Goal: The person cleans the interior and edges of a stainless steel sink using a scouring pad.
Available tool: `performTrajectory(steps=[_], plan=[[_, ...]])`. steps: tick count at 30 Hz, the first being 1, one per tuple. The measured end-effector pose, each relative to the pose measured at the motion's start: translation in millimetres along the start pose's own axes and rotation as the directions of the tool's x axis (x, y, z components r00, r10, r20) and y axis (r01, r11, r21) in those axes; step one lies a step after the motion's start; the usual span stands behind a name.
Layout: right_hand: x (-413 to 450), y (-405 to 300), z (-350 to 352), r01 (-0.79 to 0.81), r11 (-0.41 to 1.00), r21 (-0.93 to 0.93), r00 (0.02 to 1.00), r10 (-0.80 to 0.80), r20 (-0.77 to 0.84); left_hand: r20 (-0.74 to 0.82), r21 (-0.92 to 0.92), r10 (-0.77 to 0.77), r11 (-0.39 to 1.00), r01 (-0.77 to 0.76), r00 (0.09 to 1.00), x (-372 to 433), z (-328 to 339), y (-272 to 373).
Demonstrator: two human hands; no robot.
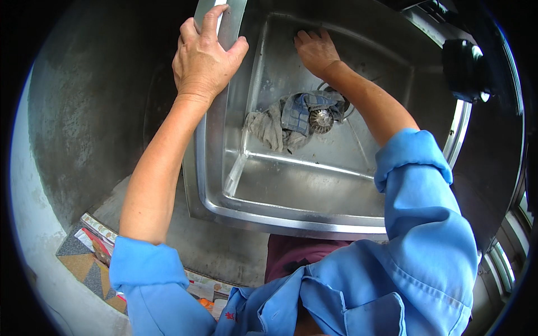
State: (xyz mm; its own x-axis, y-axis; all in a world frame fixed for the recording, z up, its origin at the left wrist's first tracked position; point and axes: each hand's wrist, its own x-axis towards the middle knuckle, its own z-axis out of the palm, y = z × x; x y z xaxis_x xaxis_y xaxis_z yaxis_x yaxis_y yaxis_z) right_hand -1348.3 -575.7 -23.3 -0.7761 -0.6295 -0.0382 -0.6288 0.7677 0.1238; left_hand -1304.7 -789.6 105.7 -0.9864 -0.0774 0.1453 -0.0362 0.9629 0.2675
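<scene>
A stainless steel sink [290, 220] stands before me. My left hand [206, 59] rests with its fingers apart on the metal ledge [231, 25] along the sink's left side. Inside the basin, my right hand [317, 50] reaches down near the far wall with bent fingers. A dark patch shows at its fingertips, and whether they hold anything is hidden. Below that hand, a crumpled grey cloth [267, 126] lies on the basin floor with a blue checked cloth part [296, 111]. On it sits a round metal sink strainer [321, 121], beside the partly covered drain [346, 103].
A dark wall [92, 113] rises close on the left. Printed papers or packets [94, 243] lie low at the left, by patterned floor covering [80, 264]. A black object [466, 69] stands beyond the basin's right rim. Small dark bits dot the basin floor.
</scene>
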Motion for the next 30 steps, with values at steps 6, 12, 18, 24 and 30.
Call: performTrajectory(steps=[6, 12, 18, 24, 30], plan=[[-106.3, 10.7, 2.5, 0.086, 0.996, 0.034, 0.995, -0.087, 0.040, -0.021, -0.005, 0.010, 1.000, -0.010, 1.000, -0.6, -4.8, -3.2], [-7.0, -14.0, 18.8, -0.047, 0.986, 0.161, 0.993, 0.063, -0.095, -0.029, 0.005, 0.009, 1.000, -0.009, 1.000, 2.2, -1.6, -2.7], [-12.1, 24.5, 36.9, -0.269, 0.938, 0.218, 0.962, 0.270, 0.024, -0.001, -0.012, -0.003, 1.000, 0.003, 1.000, -0.8, -4.1, -2.0], [-154.0, 135.9, 76.0, -0.775, 0.576, 0.261, 0.615, 0.782, 0.101, -0.002, -0.017, 0.003, 1.000, -0.003, 1.000, 1.9, -3.4, 5.2], [-18.5, 26.5, 61.8, -0.644, 0.645, 0.412, 0.731, 0.677, 0.084, -0.008, 0.026, -0.026, 0.999, 0.026, 1.000, -0.2, -7.9, 1.6]])
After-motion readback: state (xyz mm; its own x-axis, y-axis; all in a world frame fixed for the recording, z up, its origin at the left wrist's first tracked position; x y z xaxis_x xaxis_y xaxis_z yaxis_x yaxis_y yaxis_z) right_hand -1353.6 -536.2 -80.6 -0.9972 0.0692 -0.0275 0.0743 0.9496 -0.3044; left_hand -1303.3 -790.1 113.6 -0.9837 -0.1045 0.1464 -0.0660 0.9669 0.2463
